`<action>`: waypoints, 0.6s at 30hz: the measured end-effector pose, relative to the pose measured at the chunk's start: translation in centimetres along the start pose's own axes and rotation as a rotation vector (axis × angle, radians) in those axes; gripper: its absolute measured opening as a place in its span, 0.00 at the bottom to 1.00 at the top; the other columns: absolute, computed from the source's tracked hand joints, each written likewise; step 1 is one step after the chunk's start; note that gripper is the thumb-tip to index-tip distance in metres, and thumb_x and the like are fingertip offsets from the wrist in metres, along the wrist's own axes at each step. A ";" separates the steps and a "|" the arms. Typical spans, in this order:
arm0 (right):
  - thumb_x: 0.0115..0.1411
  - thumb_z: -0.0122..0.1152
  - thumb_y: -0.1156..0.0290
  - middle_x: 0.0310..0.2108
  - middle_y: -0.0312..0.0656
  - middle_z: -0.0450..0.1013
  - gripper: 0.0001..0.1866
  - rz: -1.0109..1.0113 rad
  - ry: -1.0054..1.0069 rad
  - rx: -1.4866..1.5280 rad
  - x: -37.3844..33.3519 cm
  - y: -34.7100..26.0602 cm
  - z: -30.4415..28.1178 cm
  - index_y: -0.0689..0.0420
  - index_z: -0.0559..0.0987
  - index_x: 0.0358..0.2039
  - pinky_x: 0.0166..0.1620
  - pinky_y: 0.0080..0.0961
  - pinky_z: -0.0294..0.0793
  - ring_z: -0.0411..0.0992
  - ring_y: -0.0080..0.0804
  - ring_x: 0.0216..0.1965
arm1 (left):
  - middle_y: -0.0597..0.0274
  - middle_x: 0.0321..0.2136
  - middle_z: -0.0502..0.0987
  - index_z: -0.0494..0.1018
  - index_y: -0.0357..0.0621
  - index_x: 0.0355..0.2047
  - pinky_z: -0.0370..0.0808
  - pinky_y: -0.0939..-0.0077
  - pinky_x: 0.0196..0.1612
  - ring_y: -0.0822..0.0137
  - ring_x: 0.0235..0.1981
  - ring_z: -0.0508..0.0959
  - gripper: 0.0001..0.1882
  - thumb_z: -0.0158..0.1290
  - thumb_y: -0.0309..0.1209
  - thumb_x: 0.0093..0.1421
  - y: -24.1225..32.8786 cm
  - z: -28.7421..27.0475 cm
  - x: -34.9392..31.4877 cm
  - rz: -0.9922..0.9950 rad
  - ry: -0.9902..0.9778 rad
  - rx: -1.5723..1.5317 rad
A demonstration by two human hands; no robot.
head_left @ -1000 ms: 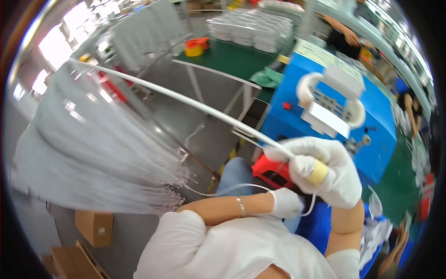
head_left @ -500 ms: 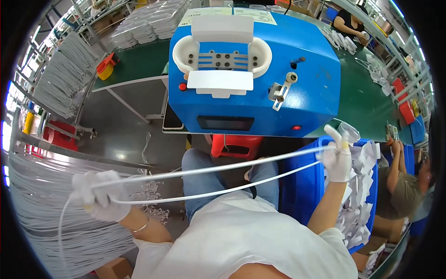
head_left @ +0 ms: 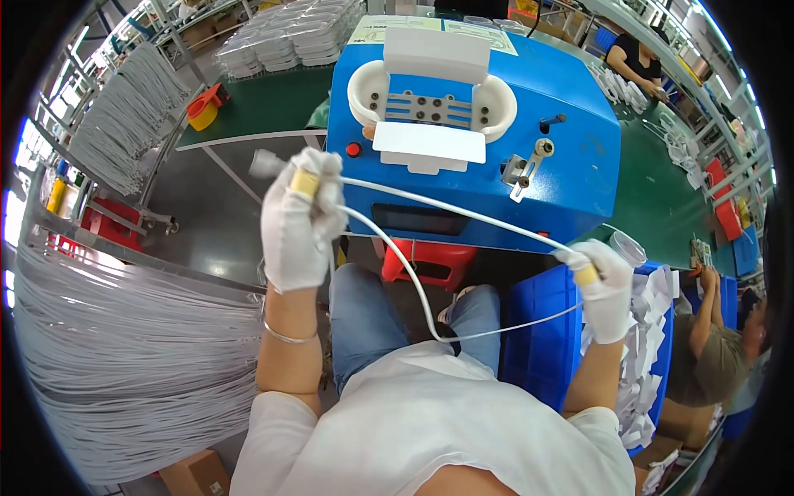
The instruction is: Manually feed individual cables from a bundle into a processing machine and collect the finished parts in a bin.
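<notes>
My left hand [head_left: 299, 219], in a white glove with tape on a finger, is closed around a white cable [head_left: 455, 208] in front of the blue machine [head_left: 571, 178]. A pale end piece, blurred, sticks out past its fingers. On the right, my right hand [head_left: 602, 289], gloved and taped likewise, is closed on the other part of the same cable. Between the hands one strand runs fairly straight and a second hangs in a loop down to my lap. The machine carries a white two-cup fixture [head_left: 432, 103] and a metal lever [head_left: 529, 169].
A blue bin [head_left: 542, 331] with white pieces stands at my right. Many long white cables [head_left: 132, 355] lie on a rack at my left. Stacked clear trays [head_left: 289, 41] and a yellow-and-red tape dispenser [head_left: 205, 107] sit on the green bench. Two people work at the right.
My left hand has swung up and right from the cable rack to the machine's front left, carrying the cable. The lower strand now sags. My right hand has curled its raised finger and stayed near the bin.
</notes>
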State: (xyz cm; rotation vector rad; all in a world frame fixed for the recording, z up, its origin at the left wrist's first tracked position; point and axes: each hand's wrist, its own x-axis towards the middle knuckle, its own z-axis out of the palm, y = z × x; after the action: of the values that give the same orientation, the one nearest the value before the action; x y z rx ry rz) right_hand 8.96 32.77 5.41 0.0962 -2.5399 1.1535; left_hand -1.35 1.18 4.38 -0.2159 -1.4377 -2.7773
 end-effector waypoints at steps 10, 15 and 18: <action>0.62 0.54 0.70 0.21 0.28 0.63 0.10 0.197 0.200 0.083 0.1 2.5 -3.4 0.63 0.77 0.29 0.26 0.13 0.52 0.55 0.13 0.22 | 0.67 0.19 0.71 0.72 0.34 0.38 0.55 0.93 0.14 0.85 0.12 0.62 0.10 0.53 0.30 0.61 1.9 1.6 3.5 0.054 -0.027 0.295; 0.61 0.54 0.72 0.22 0.28 0.66 0.09 0.204 0.267 0.076 1.1 2.9 -3.4 0.62 0.78 0.28 0.25 0.12 0.53 0.56 0.12 0.21 | 0.61 0.25 0.77 0.72 0.35 0.37 0.63 0.93 0.17 0.83 0.18 0.70 0.09 0.53 0.30 0.61 1.0 3.2 4.2 0.147 0.136 0.436; 0.62 0.54 0.70 0.22 0.28 0.65 0.10 0.227 0.232 0.053 1.4 3.6 -3.6 0.62 0.76 0.28 0.25 0.12 0.53 0.55 0.12 0.22 | 0.62 0.25 0.77 0.71 0.36 0.36 0.66 0.91 0.21 0.83 0.19 0.70 0.08 0.52 0.29 0.62 0.3 3.0 4.3 0.157 0.151 0.522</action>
State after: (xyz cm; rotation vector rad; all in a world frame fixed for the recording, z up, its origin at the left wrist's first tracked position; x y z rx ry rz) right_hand 7.94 37.95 5.52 -0.3031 -2.3596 1.2358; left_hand -5.19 3.72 6.87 -0.1008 -1.9331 -2.1504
